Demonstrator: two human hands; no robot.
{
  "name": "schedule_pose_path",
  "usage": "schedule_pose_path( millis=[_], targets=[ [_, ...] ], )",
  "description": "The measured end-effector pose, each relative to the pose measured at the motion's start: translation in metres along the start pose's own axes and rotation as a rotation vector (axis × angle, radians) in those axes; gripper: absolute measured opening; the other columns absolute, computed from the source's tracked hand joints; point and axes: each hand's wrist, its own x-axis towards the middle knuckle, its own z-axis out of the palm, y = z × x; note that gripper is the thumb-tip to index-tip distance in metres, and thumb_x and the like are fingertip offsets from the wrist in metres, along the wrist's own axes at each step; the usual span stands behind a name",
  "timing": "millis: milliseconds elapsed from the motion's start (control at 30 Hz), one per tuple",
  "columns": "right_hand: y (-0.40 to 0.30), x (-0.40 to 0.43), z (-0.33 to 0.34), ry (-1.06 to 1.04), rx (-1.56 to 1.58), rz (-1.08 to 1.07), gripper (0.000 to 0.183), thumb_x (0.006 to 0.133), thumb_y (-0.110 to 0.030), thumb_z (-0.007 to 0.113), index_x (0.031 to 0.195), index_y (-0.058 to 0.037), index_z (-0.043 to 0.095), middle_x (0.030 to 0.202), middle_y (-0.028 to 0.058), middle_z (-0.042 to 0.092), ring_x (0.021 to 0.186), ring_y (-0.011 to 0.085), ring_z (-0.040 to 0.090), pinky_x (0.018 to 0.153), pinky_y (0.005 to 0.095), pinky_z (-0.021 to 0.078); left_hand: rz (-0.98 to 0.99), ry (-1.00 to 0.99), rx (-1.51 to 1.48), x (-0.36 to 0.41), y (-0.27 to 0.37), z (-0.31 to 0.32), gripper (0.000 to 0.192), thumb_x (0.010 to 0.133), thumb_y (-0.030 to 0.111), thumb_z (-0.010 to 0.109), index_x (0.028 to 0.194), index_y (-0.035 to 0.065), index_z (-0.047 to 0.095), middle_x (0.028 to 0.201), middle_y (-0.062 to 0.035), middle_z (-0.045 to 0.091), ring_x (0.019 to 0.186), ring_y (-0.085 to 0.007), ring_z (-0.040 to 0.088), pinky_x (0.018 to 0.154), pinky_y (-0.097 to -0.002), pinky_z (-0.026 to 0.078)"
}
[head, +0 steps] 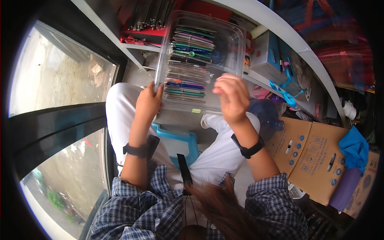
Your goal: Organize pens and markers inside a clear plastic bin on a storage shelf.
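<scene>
A clear plastic box [229, 64] is tilted in front of me, its far part against the shelves. Inside lies a column of pens [189, 67], many of them in clear wrappers, green, blue, black and purple. My left hand [149, 100] grips the box's left wall near its lower corner, thumb over the rim. My right hand [232, 94] is over the box's lower right part, fingers curled and slightly blurred. Whether anything small is between its fingers cannot be told. A small yellow-green piece [196, 111] shows on the near edge of the box.
Behind the box stands a shelf [303, 49] with bundled pens [151, 15] and a light box [265, 54]. A blue plastic stool [192, 147] is between my legs. At right are flattened cardboard boxes [303, 150], a large plastic bottle [265, 117] and a blue cloth [355, 148]. Glass panes stand at left.
</scene>
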Motion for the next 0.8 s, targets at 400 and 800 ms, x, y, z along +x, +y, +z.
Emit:
schedule_pose_path(
  millis=[400,800],
  targets=[
    [-0.018,-0.020,0.083,-0.682,0.119,0.377,0.044,0.079,0.006,0.046,0.122,-0.0007,0.046,0.099,0.0144,0.048,0.093,0.0309,0.053,0.078,0.0365,0.0453,0.016,-0.045,0.006,-0.005,0.010,-0.006,0.038,0.090,0.032,0.048,0.104,-0.0028,0.052,0.051,-0.0099,0.057,0.041,-0.0199,0.057,0.043,-0.0306,0.046],
    [-0.015,-0.025,0.089,-0.794,0.099,0.330,0.009,0.076,0.000,0.052,0.085,-0.0010,0.052,0.090,0.0134,0.054,0.093,0.0307,0.055,0.072,0.0384,0.0485,0.036,-0.054,-0.005,-0.007,0.014,-0.008,0.035,0.090,0.030,0.048,0.100,-0.0041,0.052,0.051,-0.0097,0.057,0.040,-0.0195,0.056,0.043,-0.0299,0.046]
  ],
)
